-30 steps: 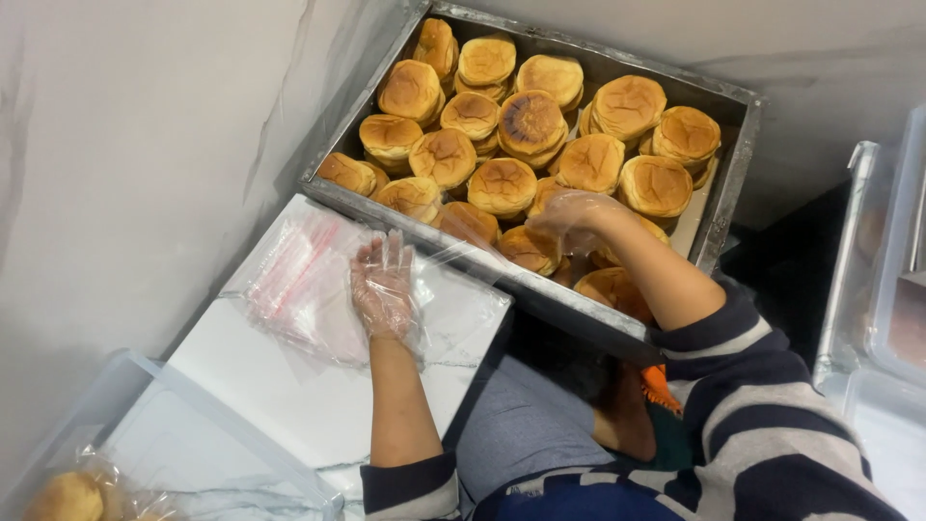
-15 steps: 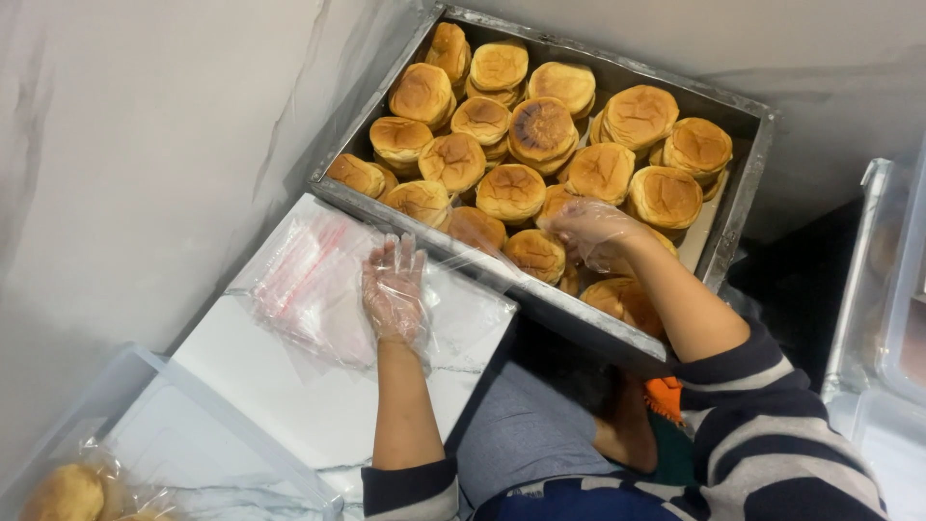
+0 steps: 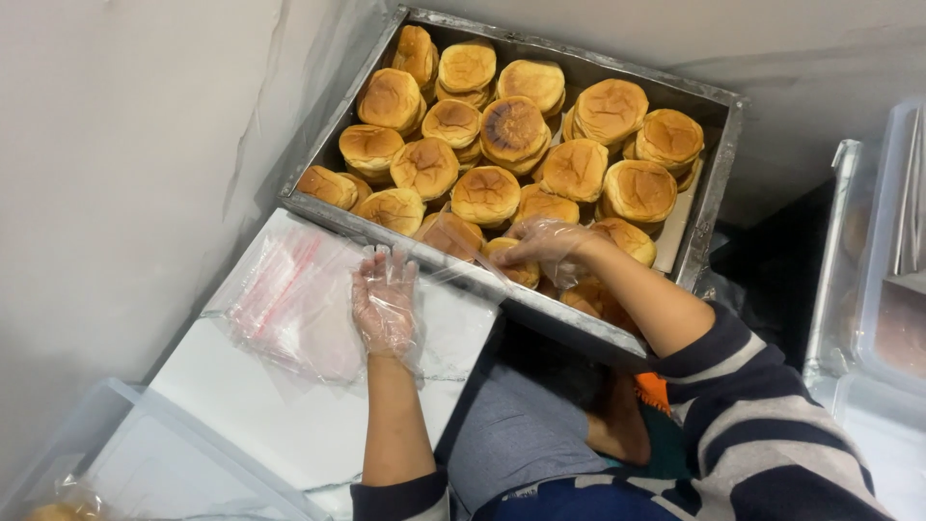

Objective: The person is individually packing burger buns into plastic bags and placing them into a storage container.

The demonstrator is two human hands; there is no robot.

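Note:
Both my hands wear thin clear gloves. My left hand (image 3: 384, 304) lies flat, fingers apart, on a stack of clear plastic bags (image 3: 285, 299) on a white countertop (image 3: 289, 425). My right hand (image 3: 545, 243) reaches into a metal tray (image 3: 716, 174) filled with several golden round buns (image 3: 487, 193), stacked in layers. Its fingers are pinched together on a bun (image 3: 511, 272) in the front row, beside the tray's near rim. A bit of clear film stretches over the rim between the two hands.
A grey wall (image 3: 125, 164) runs along the left. A clear plastic bin (image 3: 145, 453) stands at the lower left with a bun showing in its corner. Clear plastic containers (image 3: 887, 280) stand at the right. My lap is below the tray.
My right hand has slid a little left along the front row and closed its fingers on a bun. My left hand has stayed on the bags.

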